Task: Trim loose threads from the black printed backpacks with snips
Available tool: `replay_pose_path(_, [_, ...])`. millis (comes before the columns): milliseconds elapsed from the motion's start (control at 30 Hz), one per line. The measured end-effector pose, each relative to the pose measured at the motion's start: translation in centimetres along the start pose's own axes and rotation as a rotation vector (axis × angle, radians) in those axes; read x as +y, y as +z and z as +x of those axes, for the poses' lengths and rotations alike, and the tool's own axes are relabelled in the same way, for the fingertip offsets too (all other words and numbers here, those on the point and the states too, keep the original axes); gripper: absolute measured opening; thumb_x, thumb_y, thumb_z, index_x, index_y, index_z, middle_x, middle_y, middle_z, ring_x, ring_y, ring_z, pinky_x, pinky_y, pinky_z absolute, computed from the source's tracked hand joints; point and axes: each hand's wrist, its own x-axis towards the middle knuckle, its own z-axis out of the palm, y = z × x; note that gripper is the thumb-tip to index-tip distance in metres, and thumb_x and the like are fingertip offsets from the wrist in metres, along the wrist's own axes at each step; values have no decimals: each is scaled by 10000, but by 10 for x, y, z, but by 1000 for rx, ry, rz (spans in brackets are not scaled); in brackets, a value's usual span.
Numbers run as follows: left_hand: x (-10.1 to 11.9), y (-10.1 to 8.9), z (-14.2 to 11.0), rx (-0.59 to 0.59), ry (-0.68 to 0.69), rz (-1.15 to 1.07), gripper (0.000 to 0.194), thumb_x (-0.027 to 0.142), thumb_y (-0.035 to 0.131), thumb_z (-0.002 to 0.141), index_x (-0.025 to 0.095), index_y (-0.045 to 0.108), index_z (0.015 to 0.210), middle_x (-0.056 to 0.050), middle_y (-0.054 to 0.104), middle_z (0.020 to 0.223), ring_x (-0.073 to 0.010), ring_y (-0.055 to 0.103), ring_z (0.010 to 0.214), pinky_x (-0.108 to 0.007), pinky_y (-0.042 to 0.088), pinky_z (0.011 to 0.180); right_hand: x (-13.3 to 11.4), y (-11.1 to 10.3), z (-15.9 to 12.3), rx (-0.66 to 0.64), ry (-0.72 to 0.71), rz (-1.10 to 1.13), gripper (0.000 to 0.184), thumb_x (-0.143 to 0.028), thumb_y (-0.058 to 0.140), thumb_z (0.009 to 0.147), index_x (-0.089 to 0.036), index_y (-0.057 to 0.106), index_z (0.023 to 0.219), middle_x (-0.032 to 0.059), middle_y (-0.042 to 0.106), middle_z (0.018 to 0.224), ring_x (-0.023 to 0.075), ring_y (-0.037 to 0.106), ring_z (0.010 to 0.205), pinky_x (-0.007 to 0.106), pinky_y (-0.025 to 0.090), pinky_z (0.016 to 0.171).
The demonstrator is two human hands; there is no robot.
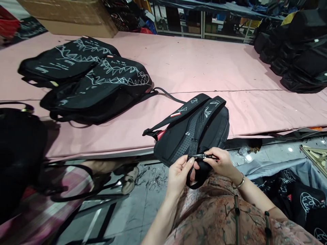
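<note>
A black backpack [173, 146] lies with its padded straps upward at the pink table's front edge, its near end toward my lap. White line drawings mark the straps, and a small red-and-white tag sits on one of them. My left hand [182, 170] is closed, pinching black webbing [191, 175] at the bag's near end. Right beside it, my right hand [220, 161] is closed around small black-handled thread snips [205, 156], which point left toward my left fingertips. The snips' tips are close to the webbing; whether they touch it I cannot tell.
Two black backpacks [102, 85] with white scribbles lie on the pink table [204, 64]. More black bags [301, 54] are piled at right, a cardboard box [76, 20] behind. Someone in plaid [68, 190] sits at left by another black bag [20, 153]. A lined bin [283, 166] holds bags.
</note>
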Motion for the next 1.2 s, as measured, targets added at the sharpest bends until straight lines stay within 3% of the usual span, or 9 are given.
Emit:
replay_pose_path(100, [2,1,-2,-32,-18,-167,247,362,657,701,138,565,753,61,471,441,-29,345,313,-138,282,322,6,-2,0,61,130,152,185,-376,579,789,-195,611,812,14,608,729,122,542,636,231,421,589])
replay_pose_path(200, [1,4,-4,-202,-134,-406,246,362,640,723,145,525,744,85,391,426,-9,256,283,-120,223,295,11,2,3,90,253,453,297,-442,605,745,-203,581,920,3,570,750,118,518,644,223,408,575])
replay_pose_path(333, [-7,12,-4,-442,-308,-459,277,387,626,737,130,524,727,83,388,409,5,202,252,-119,197,271,12,13,10,-81,376,702,335,-473,672,666,-180,548,769,-31,480,600,80,408,494,203,322,458])
replay_pose_path(400, [-13,13,-3,-347,-277,-383,314,418,631,726,134,561,840,46,508,479,-19,312,268,-131,260,277,10,17,13,-69,473,749,367,-474,691,642,-185,465,652,-66,400,512,55,321,424,193,250,406])
replay_pose_path(533, [-25,6,1,83,-55,-125,384,371,738,611,148,627,903,-24,674,732,-127,621,574,-216,516,542,7,18,17,1,554,752,407,-464,697,630,-191,395,617,-98,316,484,35,230,404,185,179,385])
replay_pose_path(633, [-29,-3,4,186,-23,-32,357,349,770,554,130,676,820,-31,693,717,-158,648,630,-261,535,664,7,18,17,-14,469,620,356,-440,674,663,-183,430,634,-80,361,520,49,302,442,185,244,412])
replay_pose_path(800, [-22,-7,4,293,-47,-115,415,383,788,503,121,682,808,-11,679,644,-169,640,545,-299,551,598,10,11,6,140,254,217,221,-368,514,821,-194,555,951,-24,520,674,99,480,580,208,388,526])
replay_pose_path(1000, [-13,-6,3,305,-29,-97,425,387,795,483,117,692,795,-17,674,633,-163,634,533,-270,544,556,18,-9,-2,0,-201,-366,210,-312,495,869,-181,640,949,65,645,783,155,566,699,273,433,652])
replay_pose_path(1200, [-12,-6,4,292,-37,-78,385,364,792,495,124,691,779,-11,668,606,-147,614,489,-263,537,543,21,-19,4,-113,-341,-522,275,-357,472,887,-167,650,972,62,626,724,148,551,655,264,409,616])
